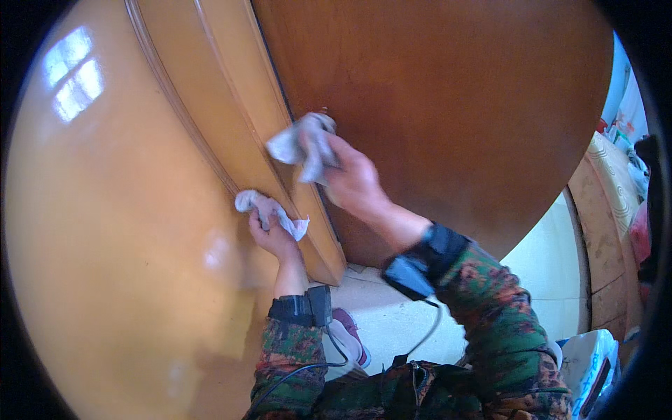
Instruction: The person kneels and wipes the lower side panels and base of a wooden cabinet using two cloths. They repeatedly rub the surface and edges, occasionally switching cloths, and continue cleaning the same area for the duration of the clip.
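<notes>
My right hand (354,176) grips a crumpled white-grey cloth (310,139), blurred, in front of the edge between the dark brown wooden door panel (462,115) and the light wooden door frame (262,121). Lower and to the left, my left hand (275,233) holds a second pale cloth (257,201) against the frame, beside its curved moulding (178,113). The fingers of my right hand are partly hidden by its cloth. Whether the right cloth touches the wood I cannot tell.
Left of the frame spreads a glossy yellow-tan surface (121,210). Pale floor tiles (399,325) and a dark red shoe (353,336) show below. Black wrist devices (409,275) trail cables. At right stand a brown padded piece of furniture (604,252) and a white plastic package (585,362) bearing writing.
</notes>
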The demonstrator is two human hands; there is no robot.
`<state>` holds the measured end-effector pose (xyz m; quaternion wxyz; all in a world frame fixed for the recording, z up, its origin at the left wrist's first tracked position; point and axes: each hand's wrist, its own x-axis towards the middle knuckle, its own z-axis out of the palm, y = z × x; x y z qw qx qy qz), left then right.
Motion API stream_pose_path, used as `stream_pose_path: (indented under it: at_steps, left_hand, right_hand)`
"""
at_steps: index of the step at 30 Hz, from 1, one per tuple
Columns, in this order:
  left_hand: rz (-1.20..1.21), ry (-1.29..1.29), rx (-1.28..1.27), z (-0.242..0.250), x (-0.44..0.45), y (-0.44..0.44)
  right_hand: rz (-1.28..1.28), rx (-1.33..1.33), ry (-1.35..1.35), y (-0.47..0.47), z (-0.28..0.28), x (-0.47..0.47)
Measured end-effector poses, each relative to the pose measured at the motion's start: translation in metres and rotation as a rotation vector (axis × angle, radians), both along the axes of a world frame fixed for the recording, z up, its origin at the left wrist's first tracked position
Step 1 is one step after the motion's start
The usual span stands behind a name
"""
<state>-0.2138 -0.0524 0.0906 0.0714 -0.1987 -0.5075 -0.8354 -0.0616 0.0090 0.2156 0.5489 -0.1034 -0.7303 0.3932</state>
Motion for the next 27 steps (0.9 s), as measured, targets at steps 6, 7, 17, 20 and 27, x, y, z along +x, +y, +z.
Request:
stream_pose_path:
  at_steps: [6,7,17,20,27]
  left_hand:
    - [-0.232,-0.641,0.092,-0.022,0.026,0.011]
    - [-0.231,-0.59,0.099,-0.023,0.028,0.012]
    - [0.254,0.79,-0.074,0.12,-0.012,0.022]
    - [0.3,0.936,-0.064,0.165,-0.008,0.016]
    - [0.412,1.477,-0.513,0.094,0.005,0.002]
  right_hand:
    - [-0.161,-0.578,-0.433,-0.022,-0.1,0.175]
    - [-0.232,-0.63,-0.484,-0.025,-0.112,0.198]
    - [-0.303,-0.81,-0.103,-0.003,-0.157,0.309]
    - [-0.247,-0.85,-0.072,0.001,-0.163,0.319]
    - [-0.169,-0.928,0.001,0.011,-0.161,0.329]
